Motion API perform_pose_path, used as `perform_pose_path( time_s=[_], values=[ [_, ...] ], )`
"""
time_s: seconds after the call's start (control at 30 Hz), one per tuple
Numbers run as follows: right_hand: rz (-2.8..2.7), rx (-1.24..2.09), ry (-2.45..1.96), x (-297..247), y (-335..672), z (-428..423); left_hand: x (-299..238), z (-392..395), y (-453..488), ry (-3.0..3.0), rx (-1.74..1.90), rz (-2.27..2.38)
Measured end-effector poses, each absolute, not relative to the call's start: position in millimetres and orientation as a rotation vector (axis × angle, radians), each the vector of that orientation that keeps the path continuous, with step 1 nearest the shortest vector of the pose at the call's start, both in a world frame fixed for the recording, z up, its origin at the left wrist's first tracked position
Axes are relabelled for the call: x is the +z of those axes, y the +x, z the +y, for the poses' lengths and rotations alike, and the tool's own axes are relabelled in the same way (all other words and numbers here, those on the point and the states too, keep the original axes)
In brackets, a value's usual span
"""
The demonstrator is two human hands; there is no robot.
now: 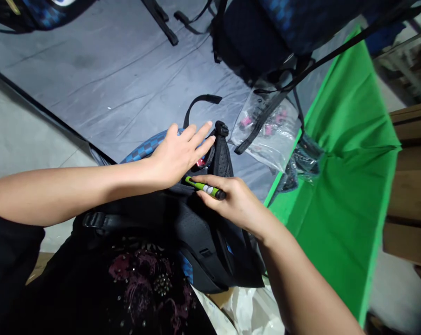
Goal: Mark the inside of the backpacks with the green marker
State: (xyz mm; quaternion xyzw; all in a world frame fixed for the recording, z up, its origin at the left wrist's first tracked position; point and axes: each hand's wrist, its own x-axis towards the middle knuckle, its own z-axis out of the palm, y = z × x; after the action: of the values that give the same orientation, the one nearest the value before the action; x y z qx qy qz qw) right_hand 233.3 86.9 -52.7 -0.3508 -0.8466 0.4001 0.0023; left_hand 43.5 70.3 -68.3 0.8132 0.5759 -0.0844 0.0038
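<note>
A black backpack [200, 232] with blue checkered panels lies in front of me at the table's near edge. My left hand [182, 149] rests flat on its upper part, fingers spread. Close below it, my right hand [227, 195] grips a green utility knife or marker-like tool [205, 188], whose far tip reaches the black fabric under my left palm. The exact kind of this slim tool cannot be made out. A black padded strap with a buckle [221, 129] stands up beside my left fingertips. Something small and red shows under those fingers.
A grey cloth [126, 83] covers the table. Dark blue checkered bags [252, 42] with loose straps lie at the back. A clear plastic bag [266, 125] with pink pieces sits right of centre. Green fabric [350, 186] hangs on the right, with cardboard boxes [411, 195] beyond.
</note>
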Motion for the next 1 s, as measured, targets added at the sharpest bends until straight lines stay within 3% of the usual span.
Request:
perform_pose_path(
  time_s=[0.57,1.0],
  values=[
    [-2.701,1.187,-1.038,-53,235,90,-71,71,43,2.542,-0.209,1.801],
    [-2.327,1.070,-1.362,-62,225,63,-74,71,43,2.563,-0.187,1.825]
  ],
)
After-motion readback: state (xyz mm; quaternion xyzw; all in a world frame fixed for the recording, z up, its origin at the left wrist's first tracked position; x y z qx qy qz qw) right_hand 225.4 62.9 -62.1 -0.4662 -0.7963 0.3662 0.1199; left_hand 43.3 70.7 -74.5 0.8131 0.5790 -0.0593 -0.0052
